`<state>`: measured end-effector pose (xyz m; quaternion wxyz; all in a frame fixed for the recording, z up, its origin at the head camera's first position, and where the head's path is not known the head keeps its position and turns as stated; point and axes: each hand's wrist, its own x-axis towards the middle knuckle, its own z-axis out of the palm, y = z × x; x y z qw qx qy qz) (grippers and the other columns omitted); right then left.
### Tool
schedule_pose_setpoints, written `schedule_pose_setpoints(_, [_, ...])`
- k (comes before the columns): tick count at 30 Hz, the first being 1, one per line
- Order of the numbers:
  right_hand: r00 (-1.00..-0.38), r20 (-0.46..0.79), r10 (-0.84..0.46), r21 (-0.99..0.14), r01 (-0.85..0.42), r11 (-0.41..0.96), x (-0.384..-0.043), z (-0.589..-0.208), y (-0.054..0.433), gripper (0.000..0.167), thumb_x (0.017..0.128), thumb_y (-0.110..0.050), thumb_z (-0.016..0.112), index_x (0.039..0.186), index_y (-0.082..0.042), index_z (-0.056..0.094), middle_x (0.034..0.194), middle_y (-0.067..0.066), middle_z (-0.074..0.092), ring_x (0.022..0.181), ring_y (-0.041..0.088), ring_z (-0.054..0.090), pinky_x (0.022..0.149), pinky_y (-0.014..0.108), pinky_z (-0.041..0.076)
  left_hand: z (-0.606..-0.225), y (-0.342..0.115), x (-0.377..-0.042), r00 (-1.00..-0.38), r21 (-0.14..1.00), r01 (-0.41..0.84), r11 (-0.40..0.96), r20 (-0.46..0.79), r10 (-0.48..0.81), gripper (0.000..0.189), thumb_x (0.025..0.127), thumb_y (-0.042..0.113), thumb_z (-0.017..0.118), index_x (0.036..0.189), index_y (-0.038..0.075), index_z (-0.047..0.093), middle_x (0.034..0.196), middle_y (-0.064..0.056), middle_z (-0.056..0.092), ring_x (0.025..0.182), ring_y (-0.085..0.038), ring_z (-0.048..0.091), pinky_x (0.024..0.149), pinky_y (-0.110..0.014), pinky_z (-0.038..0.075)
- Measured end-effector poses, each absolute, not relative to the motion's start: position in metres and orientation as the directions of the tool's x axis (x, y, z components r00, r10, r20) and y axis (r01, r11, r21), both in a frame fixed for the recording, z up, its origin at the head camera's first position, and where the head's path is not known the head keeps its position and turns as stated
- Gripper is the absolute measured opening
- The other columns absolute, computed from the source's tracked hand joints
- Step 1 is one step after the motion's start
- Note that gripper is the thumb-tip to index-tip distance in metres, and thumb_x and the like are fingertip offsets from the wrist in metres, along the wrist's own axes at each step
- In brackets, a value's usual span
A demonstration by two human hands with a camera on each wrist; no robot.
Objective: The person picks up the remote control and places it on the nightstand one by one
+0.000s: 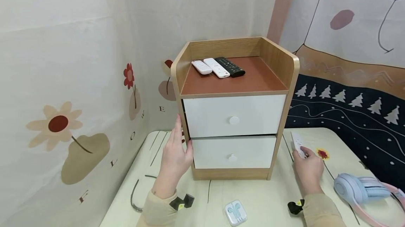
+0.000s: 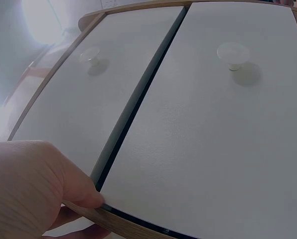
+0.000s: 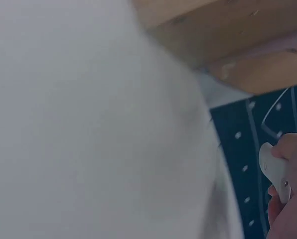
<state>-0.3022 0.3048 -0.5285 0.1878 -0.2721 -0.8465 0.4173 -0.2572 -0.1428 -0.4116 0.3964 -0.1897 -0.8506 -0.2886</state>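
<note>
A small wooden cabinet (image 1: pixel 231 174) with two white drawers stands on a pale cloth. My left hand (image 1: pixel 175 155) rests along the cabinet's left side, fingers extended; the left wrist view shows its thumb (image 2: pixel 83 191) on the front edge beside the gap between the drawers. In my right hand (image 1: pixel 308 169), at the cabinet's right, I grip a white remote control (image 1: pixel 297 142), also seen in the right wrist view (image 3: pixel 274 167). On the brown top lie a short white remote (image 1: pixel 201 67), a longer white remote (image 1: pixel 217 68) and a black remote (image 1: pixel 230 66).
Boxed earphones (image 1: pixel 235 213) lie in front of the cabinet. Blue and pink headphones (image 1: pixel 360 188) lie at the right, beyond my right hand. Patterned cloth (image 1: pixel 79 89) hangs behind and on both sides. Raised wooden edges bound the cabinet top at the back and sides.
</note>
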Motion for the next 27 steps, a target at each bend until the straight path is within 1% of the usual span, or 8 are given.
schedule_pose_setpoints(4, [-0.776, 0.163, 0.609, -0.815, 0.242, 0.527, -0.306, -0.506, 0.294, 0.057, 0.107, -0.037, 0.065, 0.152, -0.002, 0.064, 0.151, 0.032, 0.064, 0.137, 0.05, 0.058, 0.11, 0.062, 0.049, -0.411, -0.143, -0.258, -0.61, 0.337, 0.553, 0.762, 0.786, 0.095, 0.093, 0.095, -0.002, 0.072, 0.173, -0.003, 0.021, 0.152, -0.034, 0.06, 0.111, -0.048, 0.075, 0.083, -0.055, 0.067])
schedule_pose_setpoints(7, [-0.754, 0.256, 0.605, -0.809, 0.175, 0.561, -0.308, -0.487, 0.287, 0.053, 0.106, -0.036, 0.067, 0.147, -0.002, 0.069, 0.143, 0.031, 0.07, 0.127, 0.047, 0.066, 0.091, 0.045, 0.054, -0.411, -0.143, -0.258, -0.607, 0.335, 0.555, 0.761, 0.789, 0.095, 0.093, 0.095, -0.002, 0.072, 0.173, -0.003, 0.021, 0.15, -0.033, 0.061, 0.111, -0.047, 0.075, 0.082, -0.055, 0.067])
schedule_pose_setpoints(11, [-0.727, 0.331, 0.601, -0.813, 0.103, 0.573, -0.309, -0.458, 0.279, 0.05, 0.104, -0.037, 0.069, 0.143, -0.005, 0.073, 0.139, 0.027, 0.074, 0.12, 0.043, 0.068, 0.07, 0.022, 0.041, -0.411, -0.143, -0.259, -0.604, 0.334, 0.557, 0.76, 0.791, 0.094, 0.094, 0.094, -0.003, 0.072, 0.173, -0.003, 0.021, 0.146, -0.033, 0.063, 0.11, -0.047, 0.075, 0.083, -0.054, 0.067])
schedule_pose_setpoints(15, [-0.721, 0.348, 0.599, -0.834, 0.055, 0.55, -0.308, -0.429, 0.273, 0.05, 0.104, -0.04, 0.069, 0.144, -0.01, 0.074, 0.147, 0.021, 0.072, 0.128, 0.038, 0.066, 0.068, 0.012, 0.038, -0.412, -0.143, -0.259, -0.612, 0.339, 0.552, 0.762, 0.785, 0.094, 0.095, 0.094, -0.003, 0.073, 0.174, -0.002, 0.021, 0.146, -0.032, 0.064, 0.112, -0.047, 0.074, 0.086, -0.055, 0.067])
schedule_pose_setpoints(18, [-0.696, 0.392, 0.601, -0.844, -0.013, 0.536, -0.305, -0.407, 0.27, 0.048, 0.103, -0.039, 0.071, 0.143, -0.013, 0.075, 0.147, 0.017, 0.073, 0.131, 0.034, 0.066, 0.081, 0.01, 0.043, -0.413, -0.143, -0.259, -0.618, 0.343, 0.55, 0.762, 0.781, 0.094, 0.095, 0.095, -0.003, 0.072, 0.174, -0.002, 0.02, 0.146, -0.032, 0.064, 0.114, -0.047, 0.073, 0.087, -0.056, 0.066])
schedule_pose_setpoints(22, [-0.621, 0.505, 0.6, -0.82, -0.126, 0.559, -0.302, -0.377, 0.264, 0.043, 0.1, -0.036, 0.075, 0.136, -0.014, 0.079, 0.138, 0.013, 0.079, 0.118, 0.018, 0.066, 0.083, 0.006, 0.044, -0.413, -0.143, -0.259, -0.617, 0.343, 0.552, 0.76, 0.781, 0.095, 0.095, 0.095, -0.003, 0.072, 0.174, -0.002, 0.02, 0.146, -0.032, 0.063, 0.114, -0.047, 0.073, 0.088, -0.055, 0.066])
schedule_pose_setpoints(23, [-0.602, 0.529, 0.598, -0.81, -0.148, 0.567, -0.302, -0.369, 0.262, 0.042, 0.099, -0.036, 0.076, 0.135, -0.015, 0.081, 0.137, 0.011, 0.079, 0.113, 0.011, 0.064, 0.074, 0.004, 0.041, -0.413, -0.143, -0.258, -0.616, 0.343, 0.552, 0.76, 0.782, 0.095, 0.094, 0.095, -0.003, 0.072, 0.174, -0.002, 0.02, 0.146, -0.032, 0.063, 0.113, -0.047, 0.074, 0.087, -0.055, 0.066])
schedule_pose_setpoints(27, [-0.551, 0.604, 0.576, -0.776, -0.242, 0.583, -0.297, -0.336, 0.254, 0.038, 0.098, -0.034, 0.079, 0.133, -0.018, 0.082, 0.136, 0.008, 0.08, 0.099, -0.011, 0.056, 0.075, 0.0, 0.044, -0.413, -0.142, -0.258, -0.613, 0.343, 0.554, 0.758, 0.785, 0.093, 0.094, 0.095, -0.002, 0.072, 0.174, -0.002, 0.02, 0.147, -0.033, 0.063, 0.112, -0.047, 0.074, 0.087, -0.056, 0.066])
